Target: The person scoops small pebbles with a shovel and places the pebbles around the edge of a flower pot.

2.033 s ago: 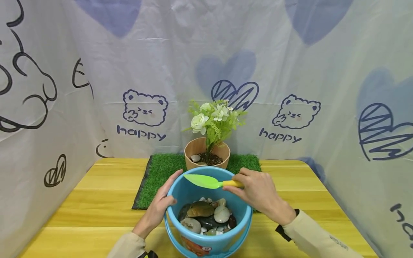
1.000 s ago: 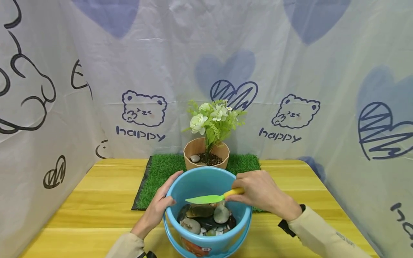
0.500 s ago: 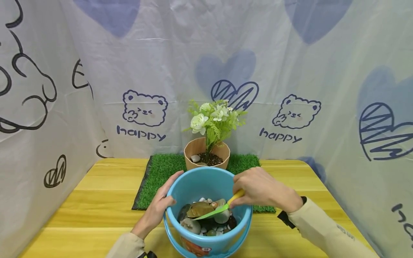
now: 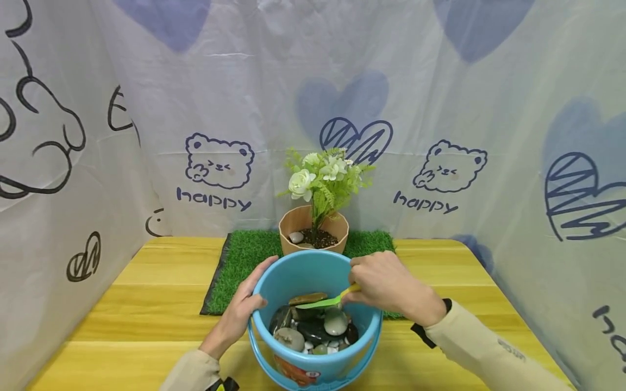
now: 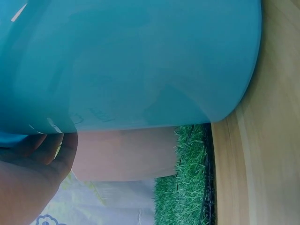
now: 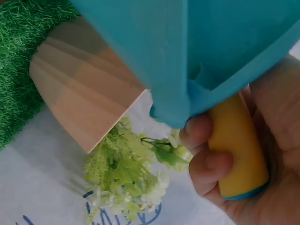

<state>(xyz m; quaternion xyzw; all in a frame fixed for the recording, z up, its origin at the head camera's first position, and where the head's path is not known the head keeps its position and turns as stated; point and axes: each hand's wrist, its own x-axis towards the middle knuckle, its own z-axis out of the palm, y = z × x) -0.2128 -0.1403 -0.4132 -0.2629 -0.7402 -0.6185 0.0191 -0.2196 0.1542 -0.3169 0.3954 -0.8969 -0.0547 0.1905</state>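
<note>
Head view first: my right hand (image 4: 383,279) grips the small trowel (image 4: 318,304) by its yellow handle (image 6: 239,154), fingers curled round it, while the green blade lies inside the blue bucket (image 4: 305,274), low over the stones. My left hand (image 4: 242,304) holds the bucket's rim on the left, thumb over the edge and fingers along the outer wall. I take the step in hand to be working the blade in among the stones. Just behind the blade, a brown stone (image 4: 308,298) seems to be tipped towards the far wall; whether the metal-free green edge truly bears on it I cannot tell. To do this well, I should angle the tip down beneath a stone, lift slowly, and let the bucket wall serve as a stop, since smooth stones like the pale one (image 4: 336,322) and the dark one (image 4: 313,329) would probably roll off so narrow a blade. My left hand's hold should be firm, as prying could tilt the bucket. My right knuckles sit close to the rim, so a small wrist turn looks safer than a wide swing, with the flowerpot (image 6: 84,84) standing just beyond on the grass mat (image 4: 244,255).
</note>
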